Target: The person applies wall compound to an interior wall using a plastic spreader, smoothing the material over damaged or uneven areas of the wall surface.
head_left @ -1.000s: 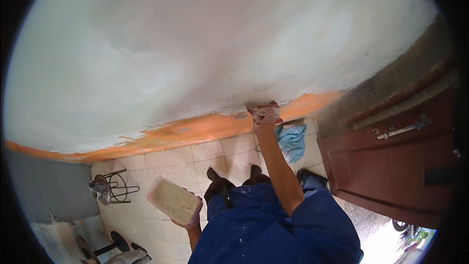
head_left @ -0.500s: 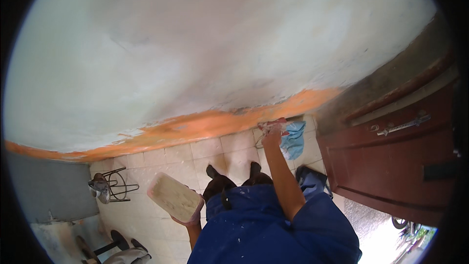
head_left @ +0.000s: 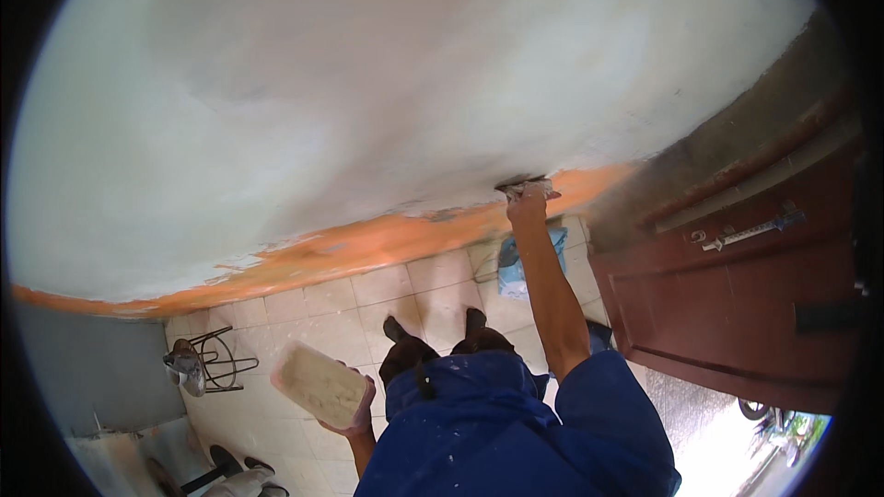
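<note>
My right hand [head_left: 528, 206] is stretched up to the wall, closed on a wide, putty-smeared scraper [head_left: 550, 191]. Its edge lies against the wall where the white coat [head_left: 396, 120] meets the orange strip [head_left: 359, 244]. Much of the scraper is hidden by the fingers. Low on the left, my left hand [head_left: 357, 421] grips a rectangular plastic tub [head_left: 367, 398] from beneath and the side. Pale putty [head_left: 318, 385] covers the inside of the tub, which is tilted toward me.
A light blue plastic bag [head_left: 512, 269] lies on the tiled floor [head_left: 336, 327] near the wall. On the left stands a metal-framed stool [head_left: 221, 361] with a covered item beside it. A reddish-brown door [head_left: 709, 308] with a metal bolt [head_left: 753, 232] is on the right.
My right hand has risen with the scraper from above the blue bag to the upper edge of the orange strip. My left hand and the tub have shifted slightly lower in view.
</note>
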A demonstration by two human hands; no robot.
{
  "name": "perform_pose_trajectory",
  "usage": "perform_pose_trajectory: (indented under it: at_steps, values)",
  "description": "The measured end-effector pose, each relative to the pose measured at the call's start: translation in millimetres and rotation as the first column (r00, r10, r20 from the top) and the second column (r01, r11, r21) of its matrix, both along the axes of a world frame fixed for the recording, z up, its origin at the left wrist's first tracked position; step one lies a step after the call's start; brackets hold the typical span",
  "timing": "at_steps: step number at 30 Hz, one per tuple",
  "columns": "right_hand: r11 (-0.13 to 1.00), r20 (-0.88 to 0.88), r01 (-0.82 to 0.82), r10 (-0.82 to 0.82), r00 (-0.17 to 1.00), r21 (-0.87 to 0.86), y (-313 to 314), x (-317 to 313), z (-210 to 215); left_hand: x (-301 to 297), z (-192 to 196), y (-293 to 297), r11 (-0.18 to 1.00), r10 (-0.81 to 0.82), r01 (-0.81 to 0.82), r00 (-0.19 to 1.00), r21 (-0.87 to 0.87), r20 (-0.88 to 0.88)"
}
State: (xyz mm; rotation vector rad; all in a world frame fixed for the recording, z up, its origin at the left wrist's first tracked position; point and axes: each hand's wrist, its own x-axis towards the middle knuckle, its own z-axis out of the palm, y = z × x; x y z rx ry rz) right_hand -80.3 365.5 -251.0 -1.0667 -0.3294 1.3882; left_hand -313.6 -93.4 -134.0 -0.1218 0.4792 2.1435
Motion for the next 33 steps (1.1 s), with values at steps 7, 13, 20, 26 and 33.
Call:
perform_pose_trajectory:
  at_steps: [7, 13, 20, 26, 33]
  values:
    - [0.993, -0.185, 0.102, -0.113, 0.976, -0.063, -42.1, -5.2, 92.8, 2.4, 4.5, 19.0, 0.998, -0.063, 0.062, 0.996, 0.016, 0.055]
    - [0.97, -0.221, 0.069, -0.122, 0.968, -0.234, -63.0, 14.3, 44.1, 14.1, -2.9, 18.9, 0.998, -0.054, 0.053, 0.998, 0.028, 0.041]
    - [0.974, -0.41, -0.092, 0.172, 0.896, 0.208, 0.2, 23.5, -51.8, 23.5, -11.5, 10.0, 1.0, -0.013, 0.013, 0.999, -0.004, -0.044]
    - [0.941, -0.332, 0.127, -0.234, 0.914, -0.314, 7.8, -7.7, 48.6, 18.3, -12.1, 10.8, 0.994, 0.072, -0.065, 0.994, -0.083, 0.079]
    - [0.953, -0.153, 0.159, -0.203, 0.967, -0.259, -54.4, 23.6, 69.8, 23.2, 2.8, 31.5, 0.999, 0.052, -0.052, 0.999, -0.009, 0.008]
